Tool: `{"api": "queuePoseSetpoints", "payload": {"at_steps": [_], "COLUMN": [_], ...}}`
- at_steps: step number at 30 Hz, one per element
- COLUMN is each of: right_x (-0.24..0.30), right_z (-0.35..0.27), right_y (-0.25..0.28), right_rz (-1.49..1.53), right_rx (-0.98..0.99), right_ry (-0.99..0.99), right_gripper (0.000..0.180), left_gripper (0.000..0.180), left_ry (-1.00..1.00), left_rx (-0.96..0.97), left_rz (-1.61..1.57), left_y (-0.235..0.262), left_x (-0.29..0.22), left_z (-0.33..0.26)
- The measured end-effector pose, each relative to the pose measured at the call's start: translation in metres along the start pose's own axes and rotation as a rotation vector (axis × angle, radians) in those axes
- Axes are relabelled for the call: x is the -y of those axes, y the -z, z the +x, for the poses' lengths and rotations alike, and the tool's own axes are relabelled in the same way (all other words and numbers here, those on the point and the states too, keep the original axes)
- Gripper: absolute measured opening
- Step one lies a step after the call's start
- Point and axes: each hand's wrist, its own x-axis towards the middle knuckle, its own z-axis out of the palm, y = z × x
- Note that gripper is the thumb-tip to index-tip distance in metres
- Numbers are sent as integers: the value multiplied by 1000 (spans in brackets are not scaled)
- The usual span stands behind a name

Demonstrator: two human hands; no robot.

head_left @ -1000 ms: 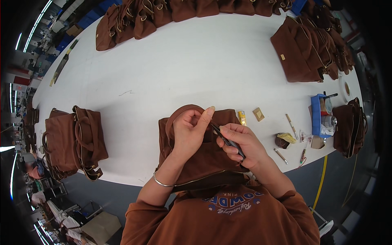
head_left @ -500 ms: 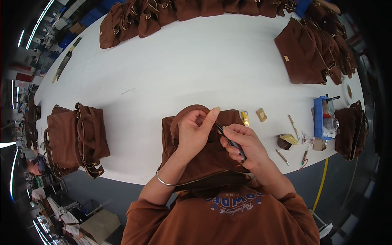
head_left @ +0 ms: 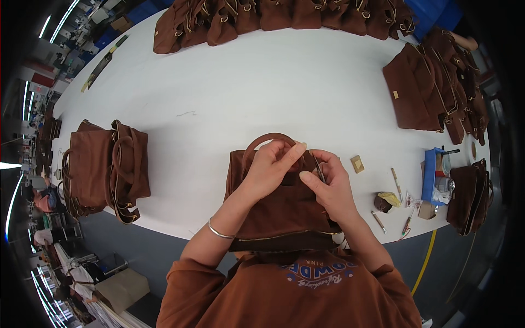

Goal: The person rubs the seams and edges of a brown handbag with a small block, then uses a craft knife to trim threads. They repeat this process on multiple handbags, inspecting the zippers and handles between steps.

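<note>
A brown handbag (head_left: pixel 273 210) lies in front of me at the table's near edge, its open zipper toward my body. My left hand (head_left: pixel 273 167) is closed on the bag's arched handle (head_left: pixel 260 141), near its right end, thumb pointing to the right. In my right hand (head_left: pixel 331 183) is a pair of slim dark thread snips (head_left: pixel 319 168), mostly covered by the fingers. Its fingertips are close to my left thumb. What lies between the two hands is too small to make out.
Brown handbags stand at the left (head_left: pixel 90 169), along the far edge (head_left: pixel 276 13) and at the right (head_left: pixel 413 90). On the right lie a tan block (head_left: pixel 357 164), pens (head_left: pixel 396 183), a small dark cup (head_left: pixel 383 203) and a blue bin (head_left: pixel 429 175). Loose thread (head_left: pixel 187 113) lies on the white table (head_left: pixel 219 82).
My right hand has turned, its fingers rising toward my left thumb, and the snips now stand more upright, less visible. The yellow lighter is no longer visible. The view has shifted slightly.
</note>
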Motion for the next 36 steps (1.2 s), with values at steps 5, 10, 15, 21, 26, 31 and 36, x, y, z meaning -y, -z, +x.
{"api": "queuePoseSetpoints", "payload": {"at_steps": [5, 10, 15, 21, 26, 31, 36], "right_x": [-12, -21, -23, -27, -24, -20, -87], "right_z": [17, 32, 38, 37, 35, 39, 34], "right_y": [-4, 4, 1, -2, 2, 45, 129], "right_rz": [-203, -224, -94, -39, 66, 113, -517], "right_rx": [-16, -37, -34, -80, -51, -259, -507], "right_ry": [102, -53, -196, -188, -218, -108, 10], "right_gripper": [25, 28, 26, 24, 25, 27, 36], "left_gripper": [45, 32, 30, 35, 23, 29, 30], "left_ry": [34, 80, -12, -188, -190, -281, -93], "left_rx": [190, -75, -263, -117, -48, -109, -207], "left_rz": [81, -47, 30, 667, 713, 386, 181], "left_y": [20, 87, 102, 83, 77, 74, 73], "left_x": [-21, -15, 32, 29, 37, 45, 39], "left_z": [-35, -68, -72, -69, -56, -59, -64]}}
